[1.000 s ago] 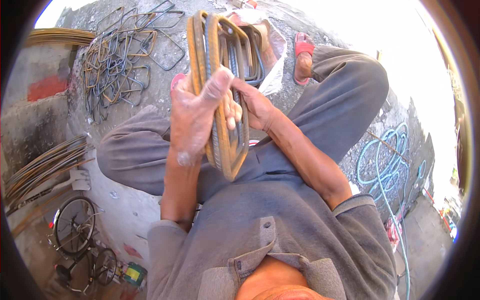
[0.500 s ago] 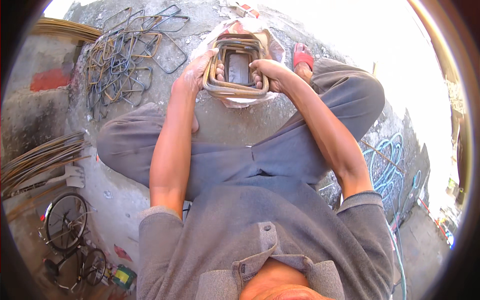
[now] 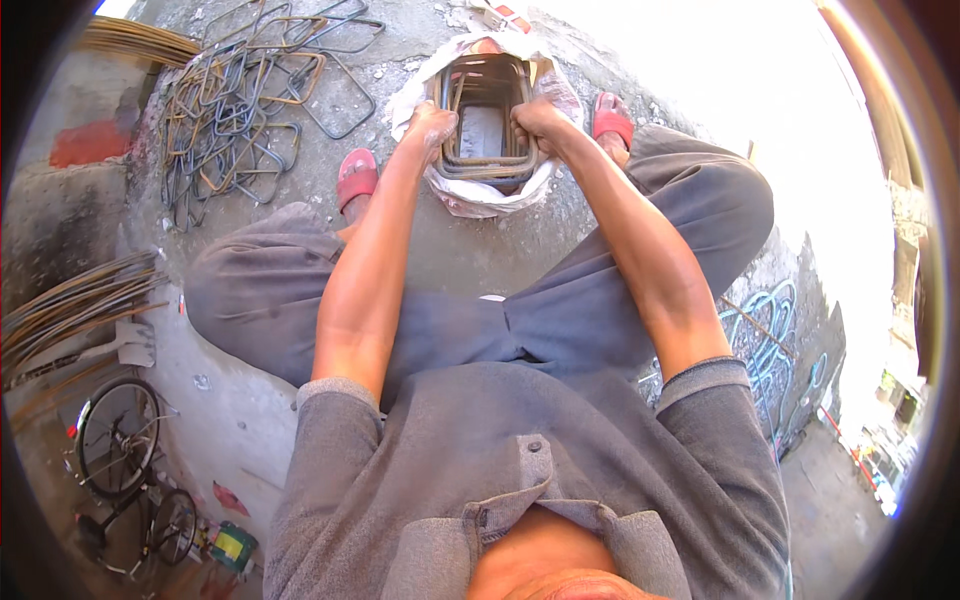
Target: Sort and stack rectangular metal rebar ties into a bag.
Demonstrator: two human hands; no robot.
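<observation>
A stack of rusty rectangular rebar stirrups (image 3: 490,172) sits inside the mouth of a white plastic sack (image 3: 475,200) on the ground between my feet. My left hand (image 3: 433,125) is closed around the left side of the stack, knuckles up. On the opposite side, my right hand (image 3: 538,122) grips the right bars with curled fingers. Both arms reach forward, nearly straight. The lower part of the stack is hidden within the sack.
Loose stirrups (image 3: 235,110) lie tangled on the concrete at the far left. Long rods (image 3: 80,300) and a bicycle (image 3: 120,440) are farther left. Blue rope (image 3: 765,340) lies coiled at right. Red sandals (image 3: 357,180) are on my feet, either side of the sack.
Both hands have lowered the stirrups, which now sit deeper in the sack. My fingers have shifted along the bars. The left sandal has come into sight.
</observation>
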